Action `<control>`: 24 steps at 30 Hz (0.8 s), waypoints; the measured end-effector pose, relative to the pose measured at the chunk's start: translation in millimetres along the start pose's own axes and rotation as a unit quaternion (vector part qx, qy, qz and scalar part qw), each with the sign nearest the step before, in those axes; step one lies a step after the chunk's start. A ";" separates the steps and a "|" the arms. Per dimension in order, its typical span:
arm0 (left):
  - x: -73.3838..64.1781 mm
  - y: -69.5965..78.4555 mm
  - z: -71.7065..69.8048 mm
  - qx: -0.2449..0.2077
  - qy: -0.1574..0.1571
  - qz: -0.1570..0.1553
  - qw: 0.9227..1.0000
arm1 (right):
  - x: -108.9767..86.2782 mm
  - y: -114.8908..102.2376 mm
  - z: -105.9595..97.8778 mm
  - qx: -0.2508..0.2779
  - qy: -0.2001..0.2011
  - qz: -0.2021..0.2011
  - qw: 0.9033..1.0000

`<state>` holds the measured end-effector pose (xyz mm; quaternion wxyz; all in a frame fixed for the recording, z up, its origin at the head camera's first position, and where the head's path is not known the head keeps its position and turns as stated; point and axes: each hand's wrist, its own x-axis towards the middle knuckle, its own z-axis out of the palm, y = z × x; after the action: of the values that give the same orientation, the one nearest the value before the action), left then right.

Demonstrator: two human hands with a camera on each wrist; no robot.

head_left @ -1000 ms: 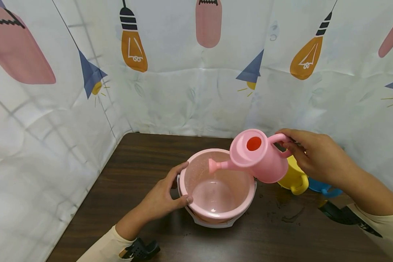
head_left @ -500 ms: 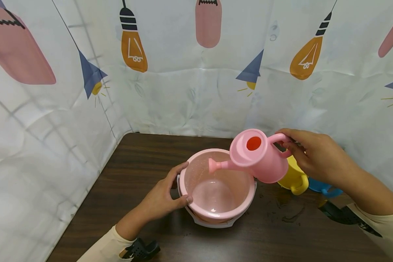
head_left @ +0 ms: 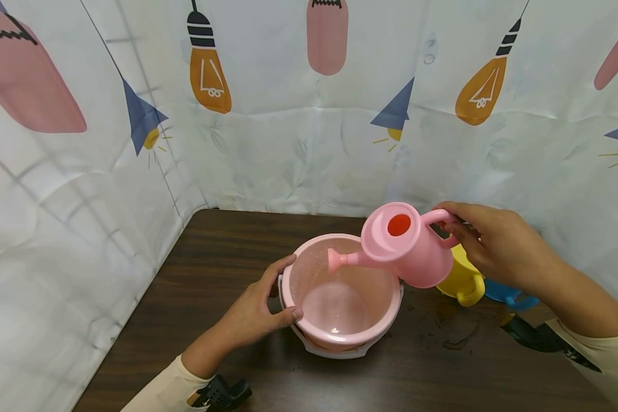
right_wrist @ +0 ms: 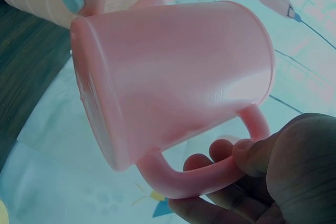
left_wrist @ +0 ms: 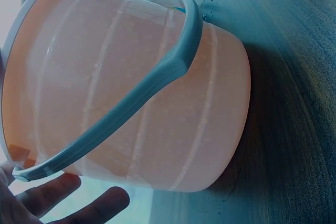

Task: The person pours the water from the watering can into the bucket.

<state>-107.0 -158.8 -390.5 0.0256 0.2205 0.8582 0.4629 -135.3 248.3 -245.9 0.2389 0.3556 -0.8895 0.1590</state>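
Note:
A pink watering can (head_left: pixel 417 257) hangs tilted over the right side of a pale pink bucket (head_left: pixel 340 340). My right hand (head_left: pixel 499 246) holds its handle, with fingers wrapped round the loop in the right wrist view. The can's spout (head_left: pixel 346 260) points left, over the bucket's opening, and its red-lined top hole shows. My left hand (head_left: pixel 252 312) steadies the bucket at its left rim, thumb and forefinger on the edge. In the left wrist view, other fingers (left_wrist: pixel 100 205) extend beside the bucket wall. The bucket's grey handle (left_wrist: pixel 136 95) is folded down against its side.
A yellow cup (head_left: pixel 460 277) and a blue cup (head_left: pixel 504 293) stand on the right, partly behind the right hand and can. Wet marks (head_left: pixel 460 342) lie on the dark wooden table (head_left: pixel 226 246). A white printed curtain (head_left: pixel 288 154) encloses the back and left.

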 end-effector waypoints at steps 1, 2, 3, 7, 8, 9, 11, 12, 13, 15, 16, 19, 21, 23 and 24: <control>0.0 0.1 -0.1 0.001 0.000 0.000 1.000 | 0.2 0.0 0.0 0.000 0.000 0.000 1.000; 0.0 0.1 -0.1 0.001 0.001 0.001 1.000 | 0.3 0.0 -0.1 0.000 0.000 0.000 1.000; 0.1 0.3 -0.1 0.001 0.001 0.001 1.000 | 0.4 0.0 -0.2 0.001 0.000 -0.001 1.000; 0.0 0.3 -0.3 0.002 0.001 0.001 1.000 | 0.6 0.1 -0.4 0.002 0.000 -0.002 1.000; 0.0 0.2 -0.3 0.002 0.001 0.001 1.000 | 0.7 0.0 -0.4 0.002 0.000 -0.002 1.000; 0.1 0.1 -0.2 0.002 0.001 0.001 1.000 | 0.7 0.0 -0.5 0.002 0.000 -0.002 1.000; 0.0 -0.1 -0.2 0.002 0.000 0.002 1.000 | 0.8 -0.2 -0.5 0.001 0.000 -0.002 1.000; 0.0 -0.2 -0.1 0.003 0.000 0.002 1.000 | 0.9 -0.3 -0.5 0.001 -0.001 -0.001 1.000; 0.0 -0.3 -0.1 0.003 0.000 0.002 1.000 | 0.9 -0.4 -0.5 0.001 0.000 -0.001 1.000; -0.1 -0.3 0.0 0.002 0.000 0.002 1.000 | 0.9 -0.5 -0.4 0.002 -0.001 -0.001 1.000; -0.2 -0.3 0.0 0.002 0.000 0.003 1.000 | 0.9 -0.5 -0.3 0.003 -0.001 -0.001 1.000; -0.4 -0.2 -0.1 -0.001 0.000 0.003 1.000 | 0.7 -0.6 -0.2 0.006 -0.003 -0.001 1.000; -0.5 -0.3 -0.1 -0.003 -0.001 0.004 1.000 | 0.7 -0.7 -0.2 0.008 -0.003 -0.001 1.000; -0.5 -0.5 -0.1 -0.004 -0.001 0.004 1.000 | 0.7 -0.8 -0.3 0.006 -0.004 -0.001 1.000; -0.6 -0.7 -0.1 -0.004 -0.001 0.005 1.000 | 0.9 -0.8 -0.3 0.005 -0.004 -0.001 1.000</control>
<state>-106.7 -159.5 -391.1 0.0251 0.2253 0.8551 0.4662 -135.2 247.4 -245.1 0.2337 0.3581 -0.8893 0.1621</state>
